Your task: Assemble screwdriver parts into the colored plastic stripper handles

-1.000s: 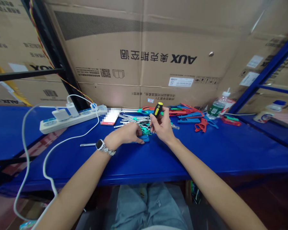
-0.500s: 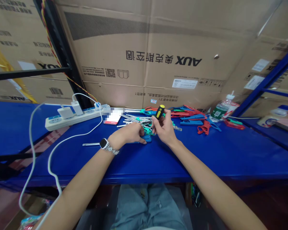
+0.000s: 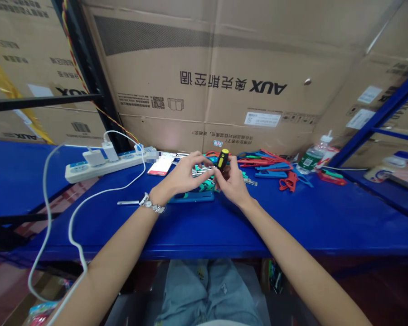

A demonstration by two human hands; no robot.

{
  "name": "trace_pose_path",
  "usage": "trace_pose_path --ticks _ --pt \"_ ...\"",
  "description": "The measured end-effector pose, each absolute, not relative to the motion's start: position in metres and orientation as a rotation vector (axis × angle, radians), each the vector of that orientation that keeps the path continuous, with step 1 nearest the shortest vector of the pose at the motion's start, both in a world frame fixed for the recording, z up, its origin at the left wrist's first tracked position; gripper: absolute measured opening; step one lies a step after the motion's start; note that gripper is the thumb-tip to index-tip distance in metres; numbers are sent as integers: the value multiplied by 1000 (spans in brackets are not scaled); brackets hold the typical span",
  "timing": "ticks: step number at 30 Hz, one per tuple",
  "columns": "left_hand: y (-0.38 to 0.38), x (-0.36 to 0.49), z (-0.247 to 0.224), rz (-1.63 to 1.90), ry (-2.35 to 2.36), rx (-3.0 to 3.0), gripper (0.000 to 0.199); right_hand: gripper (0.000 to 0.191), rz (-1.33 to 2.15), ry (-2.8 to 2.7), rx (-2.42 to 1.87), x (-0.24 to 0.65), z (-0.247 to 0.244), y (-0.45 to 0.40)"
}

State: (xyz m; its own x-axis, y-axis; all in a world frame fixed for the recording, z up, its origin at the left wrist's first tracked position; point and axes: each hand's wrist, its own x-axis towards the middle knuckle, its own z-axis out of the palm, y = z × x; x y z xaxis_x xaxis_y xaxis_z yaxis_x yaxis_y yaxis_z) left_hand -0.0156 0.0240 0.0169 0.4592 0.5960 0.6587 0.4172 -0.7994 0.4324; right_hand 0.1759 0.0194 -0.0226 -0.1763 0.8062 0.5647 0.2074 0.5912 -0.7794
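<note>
My right hand (image 3: 234, 183) is closed around a short black-and-yellow screwdriver (image 3: 222, 159), its handle upright and its tip hidden. Close by on the left is my left hand (image 3: 187, 174), its thumb and curled fingers meeting near the screwdriver; whatever they pinch is too small or hidden to make out. Below both hands lies a pile of metal rods and green parts (image 3: 207, 184), partly covered. A long blue plastic piece (image 3: 197, 197) rests in front of the pile, with a metal rod (image 3: 128, 203) showing left of my wrist.
Red and blue plastic parts (image 3: 272, 165) lie at the back right, beside a water bottle (image 3: 308, 159). A phone (image 3: 161, 164) and a white power strip (image 3: 88, 171) with a trailing cable (image 3: 105, 192) are at the left. Cardboard (image 3: 231, 54) stands behind the blue table (image 3: 224, 231).
My left hand has lifted off the blue piece and moved up beside the screwdriver. My right hand, still holding the screwdriver, has shifted only slightly left.
</note>
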Motion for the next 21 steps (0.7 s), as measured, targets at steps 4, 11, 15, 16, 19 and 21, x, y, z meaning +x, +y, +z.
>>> trace_pose_path --ticks 4,11,15,16,19,21 --pt "22 1 18 1525 780 2279 21 39 662 -1702 -857 176 -20 18" --pt "25 28 12 1709 867 1983 29 36 637 -1722 -887 174 -20 21" --pt "27 30 12 1695 885 1993 25 32 639 -1738 -930 174 -22 22" --pt "28 29 13 1672 875 2008 23 31 642 -1738 -932 174 -22 22" --pt "28 24 13 1591 844 2037 18 31 733 -1752 -884 179 -18 21" --pt "27 19 12 1550 812 2025 27 34 854 -1760 -833 183 -12 21"
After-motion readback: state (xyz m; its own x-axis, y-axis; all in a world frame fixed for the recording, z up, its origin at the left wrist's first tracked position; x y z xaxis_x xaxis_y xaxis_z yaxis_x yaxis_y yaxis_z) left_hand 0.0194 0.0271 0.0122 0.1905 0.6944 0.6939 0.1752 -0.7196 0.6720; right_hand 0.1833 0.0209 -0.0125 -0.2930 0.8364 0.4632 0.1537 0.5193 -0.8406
